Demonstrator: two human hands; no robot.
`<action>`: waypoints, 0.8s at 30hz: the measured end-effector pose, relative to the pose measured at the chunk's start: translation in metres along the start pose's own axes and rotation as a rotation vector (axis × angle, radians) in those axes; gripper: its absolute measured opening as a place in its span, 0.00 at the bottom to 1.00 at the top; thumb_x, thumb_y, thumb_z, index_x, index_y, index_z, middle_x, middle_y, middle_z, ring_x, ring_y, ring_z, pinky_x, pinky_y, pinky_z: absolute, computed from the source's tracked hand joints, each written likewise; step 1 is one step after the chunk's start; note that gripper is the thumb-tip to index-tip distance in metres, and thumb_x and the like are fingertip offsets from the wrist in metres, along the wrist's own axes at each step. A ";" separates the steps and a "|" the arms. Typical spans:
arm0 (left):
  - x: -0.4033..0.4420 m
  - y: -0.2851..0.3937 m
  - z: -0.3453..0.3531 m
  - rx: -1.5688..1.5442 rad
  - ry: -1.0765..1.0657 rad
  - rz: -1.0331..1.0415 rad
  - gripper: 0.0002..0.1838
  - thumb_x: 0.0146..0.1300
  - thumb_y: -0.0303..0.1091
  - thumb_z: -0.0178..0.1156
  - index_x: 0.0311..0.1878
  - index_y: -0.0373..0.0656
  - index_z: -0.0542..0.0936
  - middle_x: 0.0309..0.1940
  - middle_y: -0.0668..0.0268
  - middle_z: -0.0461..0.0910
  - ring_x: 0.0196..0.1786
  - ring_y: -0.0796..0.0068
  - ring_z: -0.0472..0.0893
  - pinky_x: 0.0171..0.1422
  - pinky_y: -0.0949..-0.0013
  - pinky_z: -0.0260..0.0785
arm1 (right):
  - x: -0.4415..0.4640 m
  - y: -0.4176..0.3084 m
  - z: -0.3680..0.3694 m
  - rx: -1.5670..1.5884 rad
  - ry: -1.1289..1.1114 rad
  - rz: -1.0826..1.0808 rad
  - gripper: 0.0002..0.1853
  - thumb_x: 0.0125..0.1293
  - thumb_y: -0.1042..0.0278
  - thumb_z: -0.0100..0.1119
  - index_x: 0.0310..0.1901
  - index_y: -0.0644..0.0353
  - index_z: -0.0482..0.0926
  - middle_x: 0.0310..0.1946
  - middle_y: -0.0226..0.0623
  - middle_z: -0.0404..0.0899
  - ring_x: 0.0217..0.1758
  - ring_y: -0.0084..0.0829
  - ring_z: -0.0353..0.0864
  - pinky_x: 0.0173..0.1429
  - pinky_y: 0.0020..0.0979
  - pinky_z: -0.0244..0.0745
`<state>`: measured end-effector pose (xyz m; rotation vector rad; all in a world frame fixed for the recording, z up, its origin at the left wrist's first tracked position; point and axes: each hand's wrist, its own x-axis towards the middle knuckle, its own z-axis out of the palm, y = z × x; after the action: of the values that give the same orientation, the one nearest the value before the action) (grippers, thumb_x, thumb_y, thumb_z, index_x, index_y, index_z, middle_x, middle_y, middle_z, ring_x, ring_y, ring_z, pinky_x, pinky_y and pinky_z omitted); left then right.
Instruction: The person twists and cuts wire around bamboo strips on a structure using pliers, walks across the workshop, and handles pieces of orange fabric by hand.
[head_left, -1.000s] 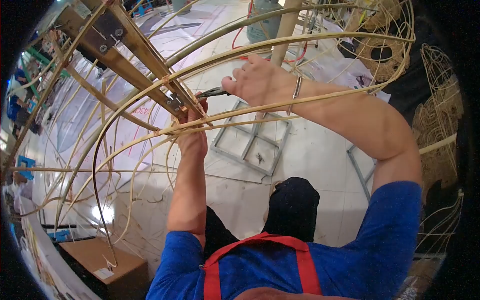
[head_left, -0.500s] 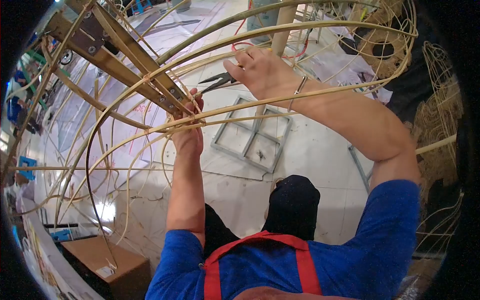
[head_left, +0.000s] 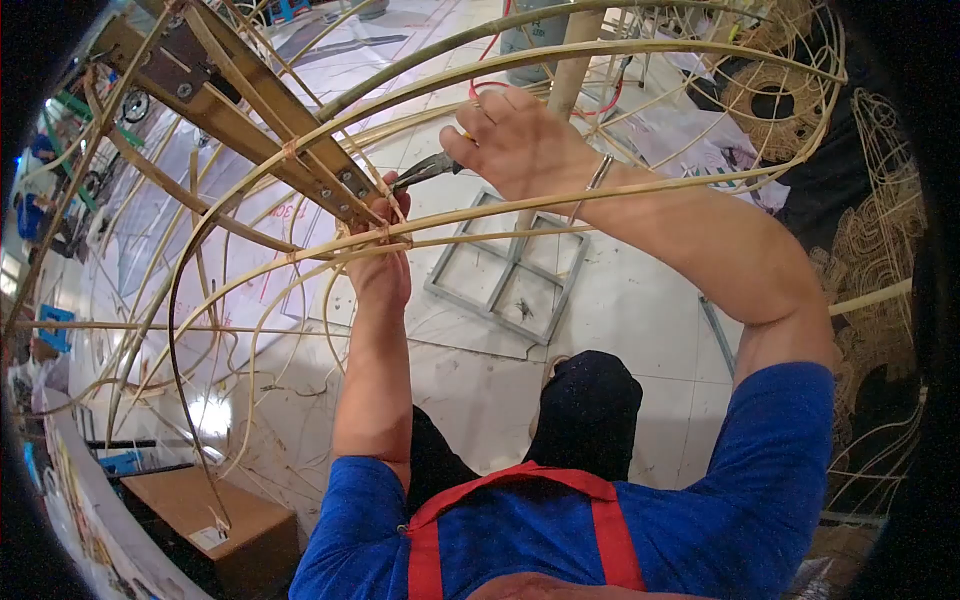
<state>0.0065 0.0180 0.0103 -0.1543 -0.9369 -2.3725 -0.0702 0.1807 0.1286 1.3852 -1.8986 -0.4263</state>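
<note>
My left hand (head_left: 380, 262) is wrapped round the end of the bamboo frame (head_left: 250, 135), where thin strips cross and metal brackets with screws are fixed. My right hand (head_left: 520, 145) grips dark pliers (head_left: 428, 170) just above and to the right of it. The plier jaws point left and reach the strip end beside my left fingertips. Long curved bamboo strips (head_left: 600, 195) pass over my left hand and my right forearm. Part of my left fingers is hidden behind the bamboo.
A grey metal frame (head_left: 505, 275) lies on the tiled floor below my hands. A gas cylinder (head_left: 535, 45) with a red hose stands ahead. A cardboard box (head_left: 215, 515) is at the lower left. Woven pieces (head_left: 770, 105) lie at the right.
The pliers left the strip end, opened, and are now back at it with their jaws closer together. The bamboo frame and my left hand have shifted slightly left.
</note>
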 end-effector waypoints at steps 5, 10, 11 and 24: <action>0.002 0.000 -0.002 0.055 -0.011 -0.002 0.18 0.60 0.29 0.56 0.53 0.41 0.68 0.48 0.57 0.74 0.48 0.71 0.75 0.57 0.67 0.68 | 0.009 0.009 0.000 0.004 -0.024 -0.058 0.11 0.50 0.64 0.50 0.37 0.52 0.72 0.29 0.29 0.71 0.40 0.29 0.72 0.44 0.28 0.64; 0.001 -0.001 0.001 0.067 -0.010 0.007 0.17 0.61 0.30 0.54 0.53 0.40 0.68 0.48 0.57 0.74 0.49 0.70 0.75 0.58 0.66 0.68 | 0.011 0.017 0.009 0.100 0.028 -0.058 0.11 0.49 0.68 0.52 0.37 0.53 0.73 0.30 0.32 0.72 0.39 0.31 0.74 0.41 0.31 0.68; 0.001 -0.001 0.001 0.067 -0.004 0.010 0.17 0.61 0.30 0.54 0.53 0.40 0.68 0.48 0.56 0.73 0.49 0.70 0.75 0.58 0.66 0.68 | 0.012 0.019 0.012 0.140 0.036 -0.059 0.11 0.48 0.70 0.52 0.37 0.53 0.73 0.30 0.32 0.72 0.39 0.32 0.75 0.41 0.32 0.69; 0.002 0.000 -0.003 0.045 0.010 -0.002 0.18 0.58 0.27 0.57 0.52 0.41 0.69 0.46 0.60 0.75 0.47 0.71 0.76 0.57 0.65 0.70 | 0.013 0.028 0.026 0.426 -0.163 -0.017 0.18 0.46 0.79 0.51 0.42 0.55 0.72 0.33 0.36 0.73 0.42 0.38 0.73 0.46 0.35 0.68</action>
<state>0.0046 0.0155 0.0088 -0.1242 -0.9845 -2.3497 -0.1098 0.1751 0.1339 1.6805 -2.2013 -0.1473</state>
